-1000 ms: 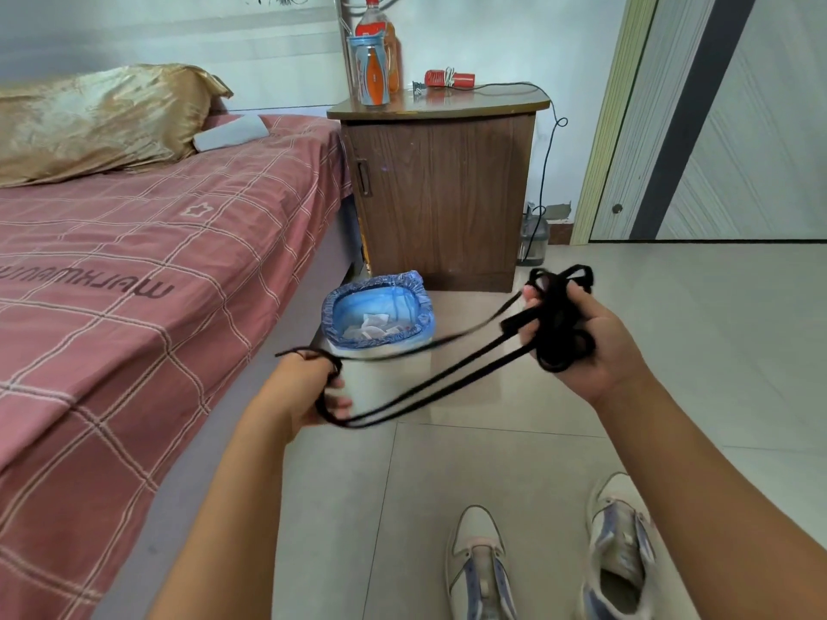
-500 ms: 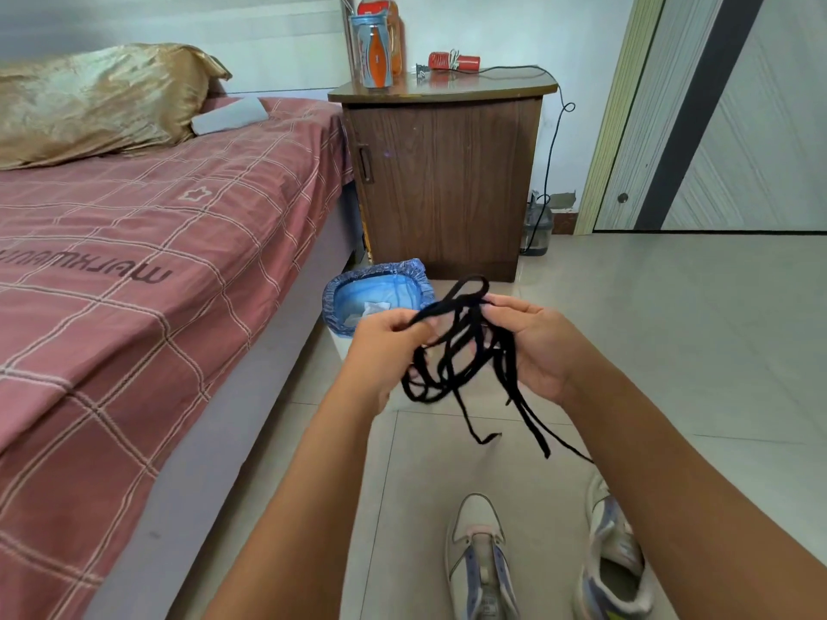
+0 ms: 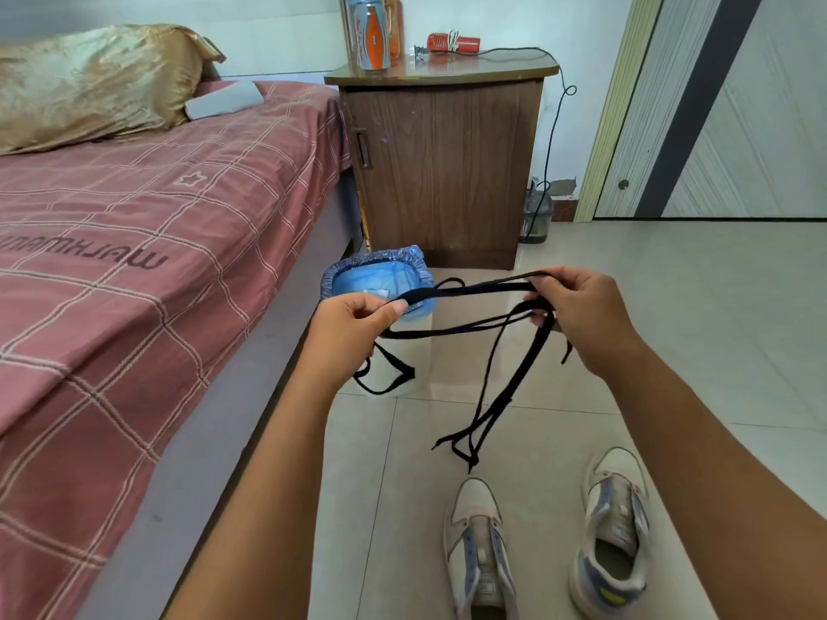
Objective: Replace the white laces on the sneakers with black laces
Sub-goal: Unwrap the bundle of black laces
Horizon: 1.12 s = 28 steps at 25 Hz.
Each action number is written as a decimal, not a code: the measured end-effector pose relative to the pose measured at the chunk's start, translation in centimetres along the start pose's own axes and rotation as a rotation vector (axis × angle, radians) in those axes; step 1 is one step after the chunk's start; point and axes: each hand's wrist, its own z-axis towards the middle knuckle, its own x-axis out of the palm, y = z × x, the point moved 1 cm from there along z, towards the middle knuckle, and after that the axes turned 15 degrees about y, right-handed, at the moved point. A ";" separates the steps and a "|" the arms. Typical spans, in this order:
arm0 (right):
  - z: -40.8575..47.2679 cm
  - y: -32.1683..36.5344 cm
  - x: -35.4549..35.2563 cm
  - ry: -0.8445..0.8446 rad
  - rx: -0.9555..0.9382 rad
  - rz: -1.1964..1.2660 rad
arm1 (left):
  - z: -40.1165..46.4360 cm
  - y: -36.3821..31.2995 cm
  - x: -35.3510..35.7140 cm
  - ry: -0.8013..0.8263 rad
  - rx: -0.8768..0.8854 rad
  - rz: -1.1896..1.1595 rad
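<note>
The black laces (image 3: 465,290) are stretched sideways between the two hands, above the floor. The left hand (image 3: 353,326) pinches one end and the right hand (image 3: 577,311) pinches the other, with loose ends hanging down from the right one. The two sneakers (image 3: 481,552) sit on the floor below, closer to the right hand, and show no laces. Half a second ago the hands were close together with the laces bunched up; now they have pulled apart and the laces run long and flat
</note>
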 end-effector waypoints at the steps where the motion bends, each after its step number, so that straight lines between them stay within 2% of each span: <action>1: 0.1 0.0 -0.4 -0.022 0.010 0.017 | 0.1 0.0 -0.1 -0.016 0.008 0.012; 5: 0.4 -0.9 -1.7 -0.056 0.160 0.316 | 0.9 0.2 0.4 -0.091 0.074 0.275; 7: 0.7 -1.8 -2.2 -0.095 0.207 0.253 | 1.5 0.5 0.9 -0.123 0.108 0.344; 9: 0.9 -2.4 -2.8 -0.162 0.192 0.143 | 2.0 0.8 1.1 -0.192 0.093 0.266; 11: 1.1 -2.9 -3.4 -0.203 0.194 0.087 | 2.3 1.1 0.8 -0.193 0.082 0.107; 15: 1.0 -3.3 -3.8 -0.108 0.256 0.108 | 1.9 1.2 0.5 -0.158 0.083 -0.153; 17: 1.1 -3.2 -4.4 -0.132 0.254 0.140 | 1.6 1.4 0.0 -0.198 0.065 -0.114; 19: 1.5 -2.8 -5.7 -0.247 0.207 0.122 | 1.6 1.6 -0.8 -0.226 0.072 -0.070; 22: 1.6 -1.2 -8.0 -0.394 0.186 -0.302 | 1.7 1.3 -1.7 -0.245 0.096 -0.076; 23: 2.0 -0.5 -9.0 -0.378 0.182 -0.309 | 1.7 1.0 -1.8 -0.237 0.104 -0.071; 25: 3.1 1.2 -11.6 -0.281 0.224 -0.117 | 1.8 0.9 -2.0 -0.189 0.107 -0.028; 27: 4.3 2.8 -16.1 -0.314 0.271 -0.012 | 1.8 1.3 -1.7 -0.132 0.094 -0.010; 28: 4.2 3.4 -18.0 -0.371 0.267 -0.044 | 1.8 1.6 -1.4 -0.101 0.074 -0.003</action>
